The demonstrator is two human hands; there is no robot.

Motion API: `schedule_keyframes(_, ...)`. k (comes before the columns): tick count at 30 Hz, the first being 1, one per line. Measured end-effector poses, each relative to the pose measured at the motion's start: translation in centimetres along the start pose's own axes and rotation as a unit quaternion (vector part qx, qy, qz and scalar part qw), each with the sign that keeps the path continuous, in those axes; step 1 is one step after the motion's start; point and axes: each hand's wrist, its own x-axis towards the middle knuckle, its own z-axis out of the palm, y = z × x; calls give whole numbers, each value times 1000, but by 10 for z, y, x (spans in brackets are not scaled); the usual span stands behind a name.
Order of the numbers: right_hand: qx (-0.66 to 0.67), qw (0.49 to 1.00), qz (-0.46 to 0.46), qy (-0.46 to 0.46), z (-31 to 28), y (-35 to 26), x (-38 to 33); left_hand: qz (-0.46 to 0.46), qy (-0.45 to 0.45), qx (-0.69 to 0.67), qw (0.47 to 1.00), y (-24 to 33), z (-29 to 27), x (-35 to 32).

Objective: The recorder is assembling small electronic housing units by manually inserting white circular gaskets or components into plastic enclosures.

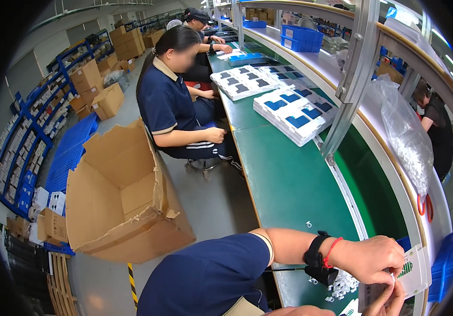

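Grip pinched, the left hand and right hand meet at the fingertips on a small white piece at four o'clock in the view, before a green-patterned white card. Loose white parts heap on the bench, eight o'clock from them.

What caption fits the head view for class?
Left hand and right hand meet at a white-and-green package, near small white pieces.
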Motion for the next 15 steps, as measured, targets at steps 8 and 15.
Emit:
schedule_keyframes(8, -23, 998, 66, 0, 0, -11, 2, -11, 47, 31, 998, 6, 6, -6)
schedule_keyframes(15, 33, 978, -13, 204, 37, 13, 19, -18, 143, 52, 988, -6, -2, 7)
